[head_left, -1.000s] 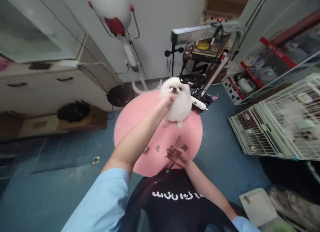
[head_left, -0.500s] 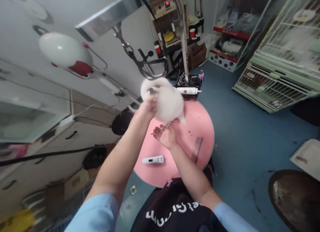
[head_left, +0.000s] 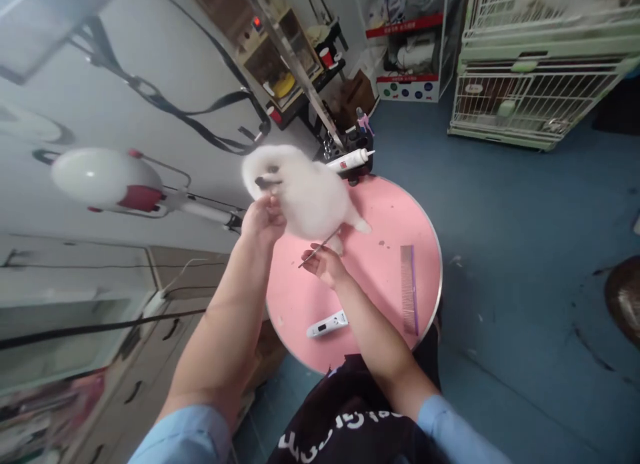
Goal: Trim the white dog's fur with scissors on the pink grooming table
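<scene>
A fluffy white dog (head_left: 315,194) stands on a round pink table (head_left: 373,277), its head turned to the left. My left hand (head_left: 265,219) is under its muzzle, with the fingers curled against the chin fur. Below the dog's body, my right hand (head_left: 325,265) holds a pair of slim metal scissors (head_left: 316,251), close to a leg. The scissors appear edge-on, so how far the blades are apart is unclear. A white clipper (head_left: 327,325) lies near the table's front, partly behind my right forearm. Farther right lies a metal comb with a purple spine (head_left: 409,289).
Behind the dog, a white bottle with a nozzle (head_left: 349,160) rests on a black holder by a metal post (head_left: 305,77). Black straps (head_left: 165,107) hang at upper left, above a white and red lamp-like device (head_left: 105,181). Wire cages (head_left: 530,97) stand at the back right.
My view has swung, so the surroundings have shifted and tilted. The dog's face shows more plainly, and the comb is in fuller view. Both hands keep their places at the dog.
</scene>
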The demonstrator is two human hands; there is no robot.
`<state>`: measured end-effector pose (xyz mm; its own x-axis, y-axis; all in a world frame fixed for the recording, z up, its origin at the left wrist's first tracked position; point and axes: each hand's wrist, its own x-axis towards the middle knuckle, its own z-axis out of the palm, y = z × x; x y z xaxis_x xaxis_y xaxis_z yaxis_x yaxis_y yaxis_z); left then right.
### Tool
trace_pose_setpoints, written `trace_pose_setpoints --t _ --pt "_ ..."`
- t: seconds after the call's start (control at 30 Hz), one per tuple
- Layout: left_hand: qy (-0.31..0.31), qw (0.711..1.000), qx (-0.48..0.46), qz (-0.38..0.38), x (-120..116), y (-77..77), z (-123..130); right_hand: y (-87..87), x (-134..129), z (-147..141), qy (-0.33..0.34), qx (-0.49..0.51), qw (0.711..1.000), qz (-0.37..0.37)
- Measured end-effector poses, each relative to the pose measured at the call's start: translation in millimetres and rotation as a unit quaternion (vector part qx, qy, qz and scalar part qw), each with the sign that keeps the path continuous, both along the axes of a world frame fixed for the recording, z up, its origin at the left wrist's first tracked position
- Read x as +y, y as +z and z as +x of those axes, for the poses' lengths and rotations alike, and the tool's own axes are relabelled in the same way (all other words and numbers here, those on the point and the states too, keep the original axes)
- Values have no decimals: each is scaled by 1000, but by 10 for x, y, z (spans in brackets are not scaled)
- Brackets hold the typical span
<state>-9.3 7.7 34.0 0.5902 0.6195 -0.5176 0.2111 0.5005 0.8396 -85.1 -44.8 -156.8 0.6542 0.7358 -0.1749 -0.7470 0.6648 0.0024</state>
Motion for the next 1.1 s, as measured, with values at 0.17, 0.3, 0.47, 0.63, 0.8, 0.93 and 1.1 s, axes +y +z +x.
trace_pose_setpoints --t 0.17,0.3,0.47,0.63,0.8,0.93,1.1 --pt "-17 1000 -3 1 24 14 -19 -29 -6 -14 22 -6 999 -30" --pt "-15 1000 3 4 23 20 -32 -37 -14 -33 11 -8 999 -35" --pt "-30 1000 -4 7 42 2 -37 -54 -41 -72 14 -19 997 -70" --pt "-31 999 -1 9 61 -27 -27 -40 -100 -101 18 5 997 -75" --pt "-33 999 6 16 48 -36 -20 -12 -89 -112 -5 11 996 -91" --pt "-33 999 4 17 31 -32 -18 39 -43 -95 6 17 994 -110" --pt "-31 999 11 24 -6 -31 -15 71 2 -98 -19 23 992 -127"
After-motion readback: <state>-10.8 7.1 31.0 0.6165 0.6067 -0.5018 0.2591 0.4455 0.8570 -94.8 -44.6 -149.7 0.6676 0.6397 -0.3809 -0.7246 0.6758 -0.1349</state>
